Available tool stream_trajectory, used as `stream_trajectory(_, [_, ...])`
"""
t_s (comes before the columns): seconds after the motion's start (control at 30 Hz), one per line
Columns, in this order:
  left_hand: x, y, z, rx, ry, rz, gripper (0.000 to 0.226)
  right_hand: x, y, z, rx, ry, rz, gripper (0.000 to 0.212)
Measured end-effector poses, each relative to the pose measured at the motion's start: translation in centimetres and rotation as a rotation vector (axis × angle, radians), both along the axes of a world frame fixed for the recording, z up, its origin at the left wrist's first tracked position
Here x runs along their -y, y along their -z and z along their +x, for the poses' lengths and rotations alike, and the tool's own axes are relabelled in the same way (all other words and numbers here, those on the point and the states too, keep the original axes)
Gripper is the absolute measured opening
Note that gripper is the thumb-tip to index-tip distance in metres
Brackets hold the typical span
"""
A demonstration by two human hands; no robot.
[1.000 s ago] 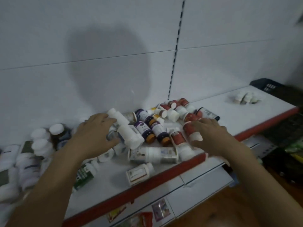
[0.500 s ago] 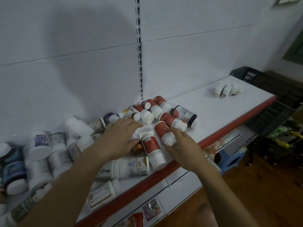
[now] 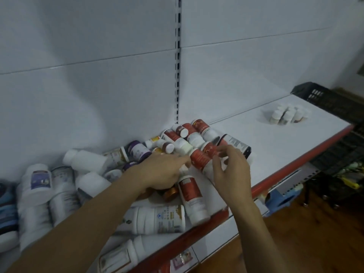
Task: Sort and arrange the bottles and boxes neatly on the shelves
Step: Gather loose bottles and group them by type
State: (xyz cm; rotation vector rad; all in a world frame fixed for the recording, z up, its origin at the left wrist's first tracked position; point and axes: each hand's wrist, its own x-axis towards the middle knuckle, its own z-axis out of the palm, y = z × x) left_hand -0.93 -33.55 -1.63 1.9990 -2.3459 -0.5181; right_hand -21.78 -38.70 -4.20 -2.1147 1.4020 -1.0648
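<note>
A heap of pill bottles lies on the white shelf (image 3: 275,146). Red-labelled bottles (image 3: 199,159) are bunched near the back upright, and one more red-labelled bottle (image 3: 190,192) lies nearer the front edge. My left hand (image 3: 163,172) lies flat over the heap, its straight fingers touching a red-labelled bottle. Just to its right, my right hand (image 3: 230,170) hovers with fingers spread and half curled over the same cluster, gripping nothing that I can make out. A dark bottle (image 3: 236,143) lies partly hidden behind my right fingers.
Large white bottles (image 3: 35,194) crowd the left end, and a wide white bottle (image 3: 159,219) lies near the red front edge (image 3: 295,164). Several small bottles (image 3: 287,115) stand at the far right. A black crate (image 3: 331,101) and a blue stool (image 3: 281,200) lie beyond.
My left hand has slid right from the white bottles onto the red-labelled ones. My right hand has lifted off the bottle it covered and opened its fingers. The view has shifted right.
</note>
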Motion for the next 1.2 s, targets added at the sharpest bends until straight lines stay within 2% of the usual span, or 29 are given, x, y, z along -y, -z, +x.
stream_trajectory(0.13, [-1.4,-0.3,0.9,-0.117,-0.142,-0.026,0.035,1.5,-1.0,2.8,0.069,-0.11,-0.014,0.018])
stream_trajectory(0.23, [-2.7,-1.7,2.0,-0.237,-0.28,-0.133,0.032,3.9,-1.5,5.5,0.006,-0.252,0.046,0.028])
stream_trajectory(0.4, [-5.4,-3.9,3.3,-0.341,-0.622,-0.364,0.034,6.3,-2.0,10.3,-0.382,-0.754,0.079,0.058])
stream_trajectory(0.47, [-6.0,-4.0,3.1,-0.344,-0.738,-0.403,0.035,6.7,-1.3,11.5,-0.576,-0.809,-0.021,0.063])
stream_trajectory(0.53, [-6.2,-4.0,2.5,-0.311,-0.812,-0.409,0.039,7.1,-0.2,12.1,-0.647,-0.815,-0.138,0.058])
stream_trajectory(0.67, [-6.2,-4.0,1.7,-0.279,-0.931,-0.433,0.04,8.2,0.5,12.3,-0.552,-0.826,-0.196,0.047])
stream_trajectory(0.87, [-5.2,-4.2,0.4,-0.26,-0.982,-0.479,0.039,10.1,-2.4,9.3,0.051,-0.909,0.026,0.024])
stream_trajectory(0.93, [-3.4,-4.4,-0.5,-0.283,-0.947,-0.459,0.038,11.6,-3.7,7.1,0.163,-0.865,0.076,0.021])
stream_trajectory(1.1, [4.8,-5.2,-4.4,-0.327,-0.745,-0.395,0.038,17.7,-4.7,-0.4,0.264,-0.575,0.133,0.034])
stream_trajectory(1.2, [11.2,-5.3,-7.3,-0.305,-0.591,-0.337,0.036,22.1,-3.8,-6.1,0.277,-0.383,0.203,0.05])
